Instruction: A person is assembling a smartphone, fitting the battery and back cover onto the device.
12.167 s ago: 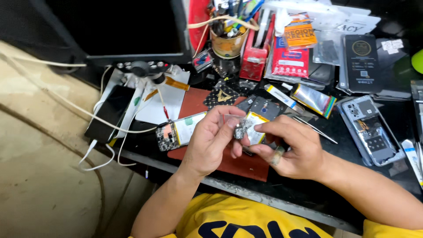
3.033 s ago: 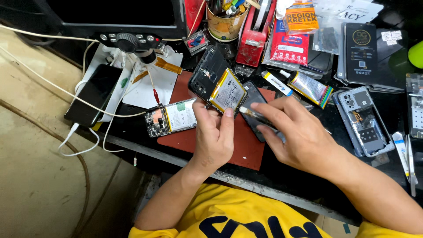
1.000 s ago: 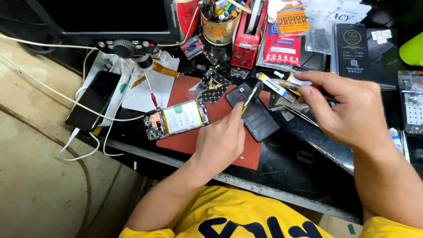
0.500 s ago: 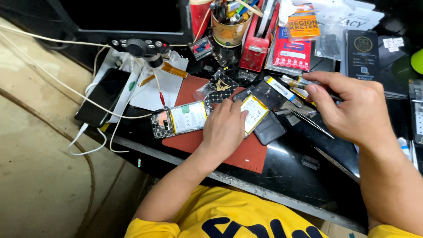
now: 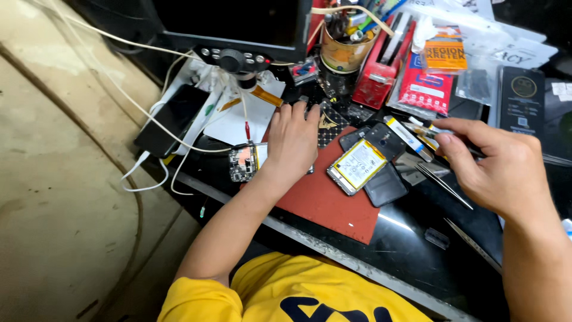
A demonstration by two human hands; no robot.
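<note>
Both hands have left the battery (image 5: 359, 165) on the red mat (image 5: 325, 206): your left hand (image 5: 293, 141) reaches flat-fingered beyond it, your right hand (image 5: 497, 164) pinches a thin tool (image 5: 430, 126) beside it.

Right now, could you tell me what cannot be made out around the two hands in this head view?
- The opened phone: its right part lies hidden under the left hand.
- What the left fingertips touch: too small and cluttered to tell.
- The thin tool in the right hand: its handle is covered by the fingers.
- The right forearm: cut off by the right and bottom edges.
- The monitor: cut off by the top edge.
</note>
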